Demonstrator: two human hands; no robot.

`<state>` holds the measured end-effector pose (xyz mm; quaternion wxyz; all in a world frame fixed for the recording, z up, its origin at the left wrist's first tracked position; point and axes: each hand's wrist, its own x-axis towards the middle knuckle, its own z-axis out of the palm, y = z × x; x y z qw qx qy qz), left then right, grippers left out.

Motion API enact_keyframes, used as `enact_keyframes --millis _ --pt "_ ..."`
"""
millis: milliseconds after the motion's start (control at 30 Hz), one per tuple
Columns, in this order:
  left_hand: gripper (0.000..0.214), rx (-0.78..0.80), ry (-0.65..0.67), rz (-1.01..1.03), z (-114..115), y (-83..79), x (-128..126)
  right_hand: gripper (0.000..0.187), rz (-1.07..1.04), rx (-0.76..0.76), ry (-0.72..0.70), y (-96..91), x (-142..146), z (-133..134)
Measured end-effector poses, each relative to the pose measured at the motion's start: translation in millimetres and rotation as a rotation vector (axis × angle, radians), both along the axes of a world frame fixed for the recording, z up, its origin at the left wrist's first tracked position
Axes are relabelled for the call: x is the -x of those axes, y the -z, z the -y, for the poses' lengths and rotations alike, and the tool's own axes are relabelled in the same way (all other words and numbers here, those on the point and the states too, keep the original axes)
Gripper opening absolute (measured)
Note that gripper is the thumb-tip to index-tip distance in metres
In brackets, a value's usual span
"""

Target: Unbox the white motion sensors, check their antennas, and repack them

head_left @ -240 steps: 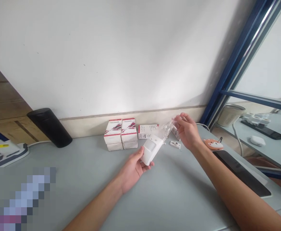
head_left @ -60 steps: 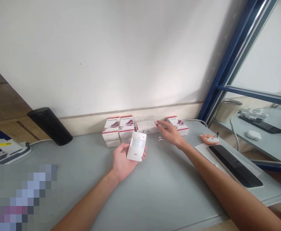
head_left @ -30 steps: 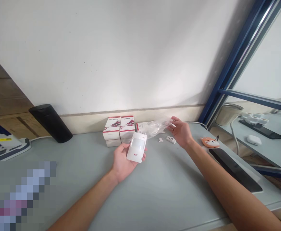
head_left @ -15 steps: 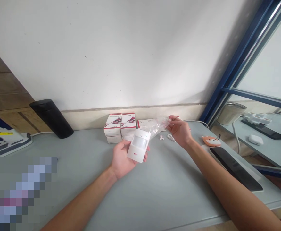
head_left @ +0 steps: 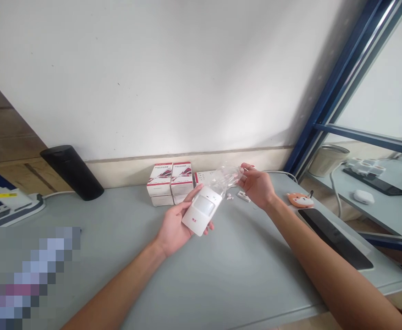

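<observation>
A white motion sensor (head_left: pixel 201 211) with a pale lens window and a small red mark lies in my left hand (head_left: pixel 176 228), whose fingers wrap round its sides. My right hand (head_left: pixel 257 185) pinches one end of a clear plastic bag (head_left: pixel 225 176). The bag's other end is at the top of the sensor; whether any of it still covers the sensor I cannot tell. Behind my left hand are red-and-white boxes (head_left: pixel 161 183), stacked against the wall. Small white parts (head_left: pixel 244 196) lie on the table near my right hand, beside a white printed box (head_left: pixel 203 176), partly hidden.
On the grey table (head_left: pixel 118 256), a black cylinder (head_left: pixel 73 172) stands at the left, near a power strip (head_left: pixel 11 213). To the right are an orange animal-face case (head_left: pixel 300 200) and a dark-screened phone (head_left: pixel 334 238). A blue-framed glass panel (head_left: pixel 369 133) borders the right side.
The sensor in my left hand has tilted further to the right and dropped slightly. The plastic bag looks more bunched near its top. My right hand has barely moved.
</observation>
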<state>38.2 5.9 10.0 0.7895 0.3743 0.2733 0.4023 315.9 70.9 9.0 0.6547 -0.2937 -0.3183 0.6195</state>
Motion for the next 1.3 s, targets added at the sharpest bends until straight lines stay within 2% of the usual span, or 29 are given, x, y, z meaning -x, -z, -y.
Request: enact_keyframes --millis 333,467,567,633,833,967,1067,1133,1300 --pt "0.049 -0.066 0.110 0.000 2 9.2 -1 0.032 -0.001 0.015 0.046 -10.7 0 4" --pt "0.050 -0.069 0.093 -0.029 4 7.8 -3 0.033 0.011 0.001 0.092 -11.2 -3 3" --pt "0.054 -0.064 0.059 -0.029 5 5.0 -4 0.042 0.078 -0.014 0.103 -9.2 0 4" --pt "0.056 -0.058 0.033 -0.028 5 3.2 -4 0.050 0.150 -0.013 0.058 -7.7 6 6" --pt "0.057 -0.072 -0.021 -0.040 3 2.8 -3 0.065 0.422 -0.066 -0.305 -3.8 27 20" --pt "0.049 -0.087 -0.059 -0.053 1 4.8 -3 0.077 0.515 -0.067 -0.459 -2.6 38 30" --pt "0.038 -0.101 -0.086 -0.063 1 6.8 -5 0.068 0.545 -0.136 -0.576 -3.1 45 34" --pt "0.033 -0.110 -0.099 -0.091 -1 10.1 -6 0.060 0.570 -0.155 -0.582 -2.6 47 34" --pt "0.032 -0.262 -0.197 -0.285 -7 20.6 -5 0.050 0.670 -0.139 -0.427 2.1 45 30"
